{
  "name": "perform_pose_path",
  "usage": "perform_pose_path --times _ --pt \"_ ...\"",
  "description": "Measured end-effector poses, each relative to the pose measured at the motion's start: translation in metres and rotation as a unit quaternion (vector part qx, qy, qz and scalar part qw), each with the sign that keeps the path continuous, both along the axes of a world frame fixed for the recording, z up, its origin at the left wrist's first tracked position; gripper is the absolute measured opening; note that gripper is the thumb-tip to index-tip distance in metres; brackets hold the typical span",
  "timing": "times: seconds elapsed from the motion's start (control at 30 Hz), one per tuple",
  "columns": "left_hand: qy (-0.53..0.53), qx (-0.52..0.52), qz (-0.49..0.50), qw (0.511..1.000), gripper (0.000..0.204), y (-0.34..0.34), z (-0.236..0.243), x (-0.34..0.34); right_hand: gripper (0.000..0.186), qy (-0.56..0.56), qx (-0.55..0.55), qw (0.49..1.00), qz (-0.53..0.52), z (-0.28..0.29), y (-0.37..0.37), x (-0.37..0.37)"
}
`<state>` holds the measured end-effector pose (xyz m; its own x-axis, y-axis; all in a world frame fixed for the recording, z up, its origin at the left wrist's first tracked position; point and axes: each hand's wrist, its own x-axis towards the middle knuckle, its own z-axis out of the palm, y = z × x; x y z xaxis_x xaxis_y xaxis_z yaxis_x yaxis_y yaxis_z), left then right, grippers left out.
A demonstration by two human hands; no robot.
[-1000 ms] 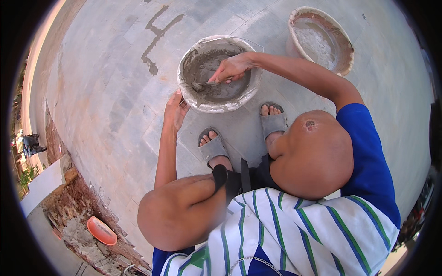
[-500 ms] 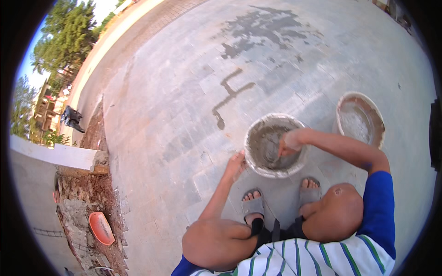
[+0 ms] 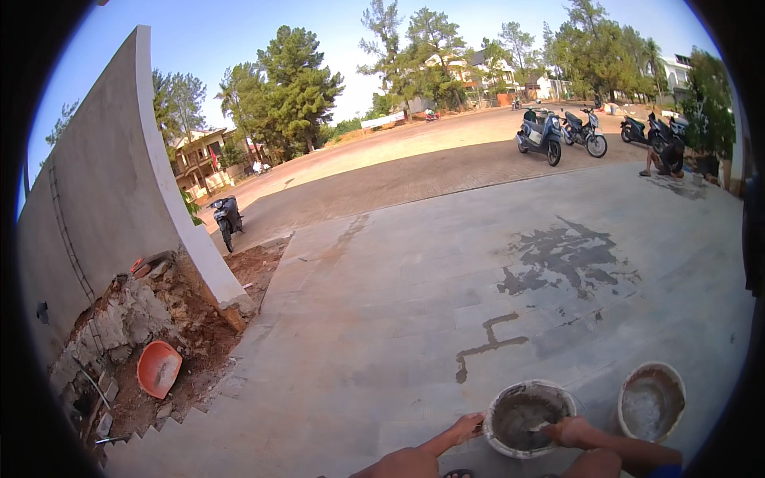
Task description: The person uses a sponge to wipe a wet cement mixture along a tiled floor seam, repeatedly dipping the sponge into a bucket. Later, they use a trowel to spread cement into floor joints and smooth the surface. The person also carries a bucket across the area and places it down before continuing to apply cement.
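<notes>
A round, mortar-smeared bucket (image 3: 510, 446) of grey wet mortar sits at the bottom centre. My left hand (image 3: 466, 426) is closed on its left side at the rim. My right hand (image 3: 566, 432) reaches in from the lower right, closed on a trowel (image 3: 540, 426) whose blade is largely hidden in the mortar. To the right stands a second pale, stained bucket (image 3: 651, 405) with whitish residue inside.
An orange tub (image 3: 159, 369) lies in dirt and rubble beside a grey wall (image 3: 96, 199) at left. Paving with damp patches stretches to a road with parked scooters (image 3: 542, 139) and trees. Another person (image 3: 668, 163) crouches at the far right.
The view has tilted up from my knees and buckets to the road and wall, so the hands now sit low in the picture. Both hands stay at the mortar bucket.
</notes>
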<state>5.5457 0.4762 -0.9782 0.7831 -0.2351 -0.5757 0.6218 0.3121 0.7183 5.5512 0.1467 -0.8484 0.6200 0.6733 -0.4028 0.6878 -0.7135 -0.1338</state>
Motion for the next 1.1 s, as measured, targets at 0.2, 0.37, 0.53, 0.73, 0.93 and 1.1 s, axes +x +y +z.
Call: perform_pose_path --times 0.2,0.37,0.53,0.73,0.93,1.1 --pt "-0.008 0.018 0.041 0.999 0.029 -0.003 0.01 0.005 0.026 -0.019 0.009 0.999 -0.028 0.026 0.006 -0.01" --pt "-0.01 0.03 0.048 0.998 0.03 -0.021 0.017 -0.01 0.024 -0.059 -0.029 0.998 -0.008 0.018 0.013 -0.019" --pt "-0.004 0.041 0.054 0.998 0.03 -0.015 0.015 -0.006 0.025 -0.012 -0.026 0.997 -0.077 0.041 0.016 -0.039" --pt "-0.018 0.033 0.044 0.998 0.03 -0.025 0.013 -0.005 0.027 -0.017 -0.014 0.998 -0.065 0.026 -0.003 -0.048" --pt "-0.018 0.032 0.021 0.999 0.03 -0.02 0.01 -0.008 0.027 -0.018 0.022 0.996 -0.084 0.002 -0.017 -0.044" --pt "-0.017 0.035 0.032 0.999 0.03 -0.01 -0.01 -0.004 0.027 -0.047 0.126 0.981 -0.141 -0.011 -0.012 -0.047"
